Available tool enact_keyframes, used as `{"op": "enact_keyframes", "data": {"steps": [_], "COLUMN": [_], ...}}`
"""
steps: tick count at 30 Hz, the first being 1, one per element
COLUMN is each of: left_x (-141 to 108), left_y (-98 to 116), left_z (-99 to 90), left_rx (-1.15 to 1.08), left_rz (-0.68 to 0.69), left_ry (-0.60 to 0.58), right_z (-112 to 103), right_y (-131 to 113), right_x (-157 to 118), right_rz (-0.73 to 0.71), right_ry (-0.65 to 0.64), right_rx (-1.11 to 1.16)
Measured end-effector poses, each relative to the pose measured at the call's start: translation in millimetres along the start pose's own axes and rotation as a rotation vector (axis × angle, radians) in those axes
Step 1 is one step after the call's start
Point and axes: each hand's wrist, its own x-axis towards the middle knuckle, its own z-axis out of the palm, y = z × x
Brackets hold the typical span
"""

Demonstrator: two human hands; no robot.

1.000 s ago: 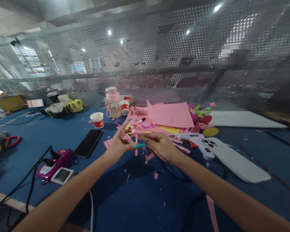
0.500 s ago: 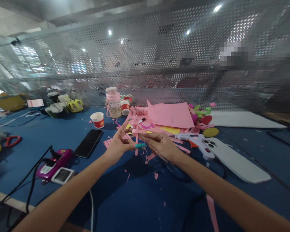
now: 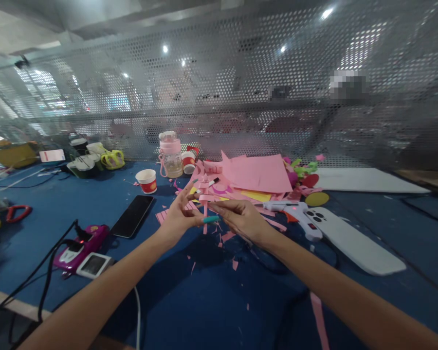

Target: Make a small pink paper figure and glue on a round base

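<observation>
Both hands meet near the middle of the view around a small piece of pink paper strips, with a narrow strip hanging down from it. My left hand closes on the piece from the left, its thumb with a long teal nail across the hanging strip. From the right, the fingertips of my right hand pinch the same piece. Just behind lies a heap of pink paper sheets. A white glue gun rests to the right of my right hand.
Left of my hands are a black phone, a purple power strip with cables and a paper cup. A pink-topped bottle stands behind. A white phone-shaped object lies right. Perforated metal panels close off the back.
The view has shifted very slightly. Both hands keep the same hold on the pink paper piece.
</observation>
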Motion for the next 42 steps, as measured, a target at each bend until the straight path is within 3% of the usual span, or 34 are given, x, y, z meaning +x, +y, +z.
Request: {"op": "enact_keyframes", "data": {"steps": [16, 35, 42], "left_x": [-1.5, -0.9, -2.1], "left_y": [1.1, -1.8, 2.5], "left_z": [3.1, 3.2, 5.4], "left_rx": [-0.014, -0.082, -0.041], "left_rz": [-0.056, -0.139, -0.067], "left_ry": [0.025, 0.061, 0.048], "right_z": [3.2, 5.2, 4.6], "right_y": [-0.6, 2.4, 7.8], "right_x": [-1.3, -2.5, -2.6], "right_rz": [-0.002, 0.125, 0.163], "right_ry": [-0.021, -0.021, -0.05], "right_rx": [0.093, 0.216, 0.292]}}
